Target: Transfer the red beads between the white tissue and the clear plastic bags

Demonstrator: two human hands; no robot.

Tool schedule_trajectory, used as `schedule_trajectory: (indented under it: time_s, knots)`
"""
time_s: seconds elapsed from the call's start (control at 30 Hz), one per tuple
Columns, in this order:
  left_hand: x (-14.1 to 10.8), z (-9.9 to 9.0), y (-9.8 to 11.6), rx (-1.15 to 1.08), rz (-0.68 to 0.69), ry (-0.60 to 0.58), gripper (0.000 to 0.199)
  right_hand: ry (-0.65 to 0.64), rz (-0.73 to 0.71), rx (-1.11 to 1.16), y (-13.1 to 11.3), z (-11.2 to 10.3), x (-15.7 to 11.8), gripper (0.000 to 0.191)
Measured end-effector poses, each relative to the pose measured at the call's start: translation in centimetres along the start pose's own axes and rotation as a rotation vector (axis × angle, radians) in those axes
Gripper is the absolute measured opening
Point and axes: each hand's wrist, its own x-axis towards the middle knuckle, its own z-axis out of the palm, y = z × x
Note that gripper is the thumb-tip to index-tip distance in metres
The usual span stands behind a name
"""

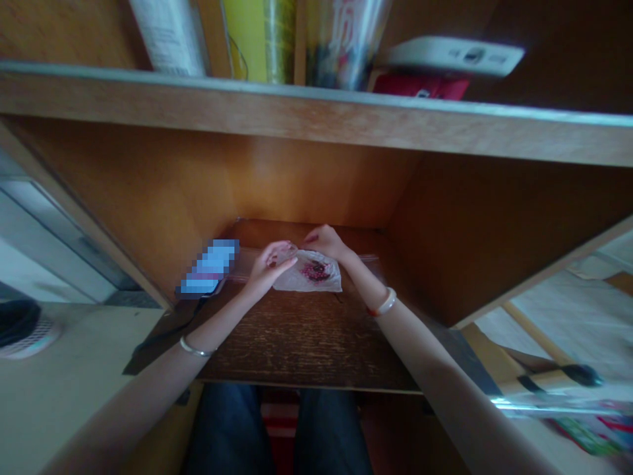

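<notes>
White plastic pouch with a dark pink print, lying on a dark wooden counter, contents impossible to make out; left hand half closed on a crumpled clear bit at the pouch's top edge; right hand curved over that same edge, its grip hard to tell; a clear plastic strip running behind both; just left of it, a blurred blue oblong with a black cable, too pixelated to identify; overhead, a wooden shelf across the view, its packets cut off by the frame; knees in jeans below the counter.
</notes>
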Motion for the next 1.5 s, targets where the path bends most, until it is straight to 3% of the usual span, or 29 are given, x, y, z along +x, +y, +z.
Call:
schedule_trajectory:
  time_s: [0.13, 0.33, 0.4, 0.53, 0.63, 0.73, 0.87, 1.27, 1.5]
  knots:
    - [0.0, 0.1, 0.1, -0.011, -0.010, -0.003, 0.042, 0.140, -0.169, 0.247, -1.2, -1.3, -0.2, 0.022]
    - [0.1, 0.0, -0.2, 0.027, 0.017, 0.015, 0.039, 0.011, -0.294, 0.430, -3.0, -1.3, -0.8, 0.022]
    - [0.1, 0.0, 0.0, 0.009, 0.010, 0.022, 0.039, 0.044, -0.304, 0.438, -2.6, -1.1, -0.6, 0.024]
    - [0.1, 0.0, 0.4, -0.032, -0.024, 0.036, 0.041, 0.122, -0.194, 0.315, -0.7, -1.1, 0.1, 0.023]
    - [0.1, 0.1, 0.3, -0.039, -0.026, 0.045, 0.042, -0.061, -0.057, 0.172, 0.6, -0.7, 0.3, 0.019]
    - [0.2, 0.1, 0.2, -0.035, -0.030, 0.049, 0.043, -0.262, -0.030, 0.052, 1.1, 0.2, 0.2, 0.018]
    - [0.2, 0.1, 0.2, -0.061, -0.034, 0.035, 0.044, -0.374, -0.034, -0.036, 0.6, 1.3, -0.1, 0.020]
    - [0.1, 0.0, 0.5, -0.020, -0.043, 0.026, 0.043, -0.331, 0.035, -0.243, -2.7, 1.4, -1.6, 0.012]
    - [0.1, 0.0, 0.4, -0.025, -0.048, 0.022, 0.044, -0.302, -0.018, -0.306, -2.8, 2.1, -1.7, 0.017]
